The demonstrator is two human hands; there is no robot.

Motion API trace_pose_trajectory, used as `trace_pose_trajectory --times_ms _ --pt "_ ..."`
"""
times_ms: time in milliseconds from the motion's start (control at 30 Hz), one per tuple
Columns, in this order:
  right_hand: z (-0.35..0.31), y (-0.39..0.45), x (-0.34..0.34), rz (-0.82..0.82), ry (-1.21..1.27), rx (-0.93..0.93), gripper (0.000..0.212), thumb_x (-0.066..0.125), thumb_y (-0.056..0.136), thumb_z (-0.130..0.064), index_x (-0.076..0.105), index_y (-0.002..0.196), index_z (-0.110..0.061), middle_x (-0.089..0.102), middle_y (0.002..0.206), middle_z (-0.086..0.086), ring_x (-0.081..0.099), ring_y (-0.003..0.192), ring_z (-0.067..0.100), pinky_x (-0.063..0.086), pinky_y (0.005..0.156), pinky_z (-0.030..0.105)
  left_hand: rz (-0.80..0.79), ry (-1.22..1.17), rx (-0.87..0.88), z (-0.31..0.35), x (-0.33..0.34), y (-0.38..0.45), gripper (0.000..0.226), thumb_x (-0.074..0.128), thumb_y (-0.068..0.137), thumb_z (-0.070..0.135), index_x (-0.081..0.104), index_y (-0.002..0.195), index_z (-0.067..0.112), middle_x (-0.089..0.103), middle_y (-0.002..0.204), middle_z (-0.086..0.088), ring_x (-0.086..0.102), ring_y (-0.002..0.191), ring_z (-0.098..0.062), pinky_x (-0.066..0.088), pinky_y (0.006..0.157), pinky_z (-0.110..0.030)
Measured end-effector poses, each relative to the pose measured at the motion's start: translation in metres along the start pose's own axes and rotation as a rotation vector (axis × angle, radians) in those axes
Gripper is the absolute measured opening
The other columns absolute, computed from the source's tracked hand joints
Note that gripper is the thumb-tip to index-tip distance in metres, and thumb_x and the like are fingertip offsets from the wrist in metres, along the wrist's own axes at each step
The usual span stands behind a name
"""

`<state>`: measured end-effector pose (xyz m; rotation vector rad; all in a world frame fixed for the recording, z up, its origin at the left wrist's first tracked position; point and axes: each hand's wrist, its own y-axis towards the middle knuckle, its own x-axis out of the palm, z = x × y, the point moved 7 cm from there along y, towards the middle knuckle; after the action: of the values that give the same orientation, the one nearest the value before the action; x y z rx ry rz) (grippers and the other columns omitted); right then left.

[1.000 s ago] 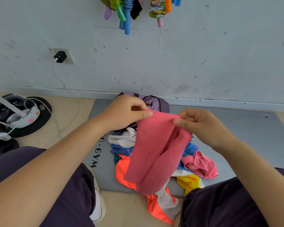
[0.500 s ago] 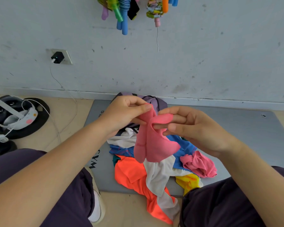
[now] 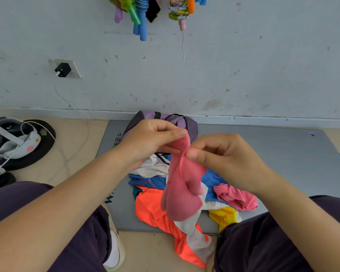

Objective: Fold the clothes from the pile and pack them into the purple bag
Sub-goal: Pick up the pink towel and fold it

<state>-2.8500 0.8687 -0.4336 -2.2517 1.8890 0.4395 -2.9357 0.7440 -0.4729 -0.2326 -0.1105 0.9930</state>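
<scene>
Head view: left hand (image 3: 151, 142) and right hand (image 3: 222, 156) are pinching a pink cloth (image 3: 182, 185) by its top edge, at twelve o'clock of its hanging body; it looks light, limp, best gripped at corners.

Two hands (image 3: 151, 142) (image 3: 226, 160), two pink garments (image 3: 182, 193) (image 3: 236, 197), one purple bag (image 3: 186, 124), one grey mat (image 3: 263, 154).

light: bright, even, soft on my view | shadows: faint | glare: 0 | focus: slightly soft throughout | distortion: wide-angle bending from 3 to 9 o'clock
</scene>
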Motion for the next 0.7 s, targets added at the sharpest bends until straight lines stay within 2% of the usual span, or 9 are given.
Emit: trace_pose_trajectory --times_ms 67,133,200,267,367,433,600,667,700 --pt "0.004 0.002 -0.009 0.149 -0.022 0.020 0.009 0.071 0.084 -0.024 0.076 0.082 -0.016 0.068 0.072 0.016 0.053 0.064 0.016 0.044 0.058 0.040 -0.059 -0.020 -0.005 0.002 0.009 -0.003 0.019 0.072 0.084 0.020 0.075 0.094 0.005 0.075 0.086 -0.014 0.072 0.079 -0.020 0.058 0.071 -0.026" --pt "0.008 0.003 -0.017 0.255 -0.092 0.013 0.003 0.074 0.083 -0.019 0.075 0.080 -0.020 0.060 0.056 0.006 0.044 0.054 0.010 0.037 0.050 0.030 -0.112 -0.053 -0.010 0.003 0.017 -0.006 0.020 0.071 0.078 0.026 0.077 0.090 0.010 0.075 0.088 -0.013 0.073 0.081 -0.023 0.059 0.074 -0.029" --pt "0.010 0.002 -0.022 0.307 -0.144 0.002 0.008 0.076 0.082 -0.019 0.069 0.080 -0.018 0.047 0.046 -0.002 0.035 0.047 0.008 0.032 0.049 0.020 -0.153 -0.110 -0.015 0.003 0.022 -0.007 0.016 0.067 0.080 0.023 0.077 0.089 0.012 0.076 0.089 -0.009 0.073 0.082 -0.021 0.059 0.074 -0.029" --pt "0.009 0.000 -0.023 0.333 -0.186 -0.034 0.017 0.078 0.081 -0.020 0.062 0.081 -0.014 0.046 0.045 -0.002 0.036 0.047 0.012 0.036 0.052 0.025 -0.182 -0.148 -0.018 0.004 0.025 -0.009 0.016 0.066 0.080 0.022 0.077 0.088 0.013 0.076 0.088 -0.007 0.074 0.081 -0.020 0.058 0.073 -0.026" --pt "0.005 0.000 -0.025 0.355 -0.189 -0.066 0.017 0.079 0.080 -0.021 0.062 0.078 -0.017 0.054 0.055 0.006 0.046 0.054 0.025 0.043 0.057 0.035 -0.220 -0.160 -0.016 0.006 0.027 -0.011 0.017 0.065 0.081 0.022 0.079 0.087 0.014 0.076 0.089 -0.011 0.074 0.082 -0.020 0.057 0.073 -0.025" --pt "0.004 0.000 -0.029 0.366 -0.146 -0.065 0.017 0.080 0.078 -0.019 0.063 0.075 -0.020 0.059 0.067 0.008 0.051 0.062 0.028 0.044 0.058 0.035 -0.246 -0.151 -0.007 0.008 0.026 -0.012 0.021 0.064 0.081 0.022 0.077 0.093 0.010 0.075 0.091 -0.012 0.073 0.084 -0.020 0.057 0.074 -0.025" --pt "-0.002 0.002 -0.030 0.297 -0.171 -0.080 0.019 0.082 0.073 -0.021 0.063 0.073 -0.020 0.059 0.082 0.012 0.038 0.051 0.010 0.032 0.051 0.016 -0.321 0.008 0.043 0.018 0.027 -0.018 0.021 0.071 0.074 0.019 0.078 0.094 0.019 0.077 0.093 -0.002 0.072 0.088 -0.011 0.054 0.078 -0.019" --pt "-0.002 0.002 -0.028 0.248 -0.086 -0.068 0.022 0.080 0.071 -0.028 0.063 0.074 -0.014 0.063 0.088 0.012 0.037 0.049 0.013 0.033 0.049 0.020 -0.327 0.075 0.072 0.021 0.027 -0.019 0.020 0.073 0.071 0.017 0.077 0.090 0.020 0.076 0.085 0.004 0.069 0.082 -0.005 0.051 0.075 -0.014" --pt "-0.002 0.002 -0.028 0.227 -0.029 -0.058 0.024 0.079 0.069 -0.030 0.063 0.073 -0.013 0.067 0.091 0.010 0.042 0.049 0.019 0.037 0.048 0.027 -0.332 0.100 0.087 0.022 0.028 -0.019 0.020 0.073 0.071 0.016 0.077 0.090 0.019 0.075 0.082 0.006 0.068 0.079 -0.003 0.050 0.074 -0.013"
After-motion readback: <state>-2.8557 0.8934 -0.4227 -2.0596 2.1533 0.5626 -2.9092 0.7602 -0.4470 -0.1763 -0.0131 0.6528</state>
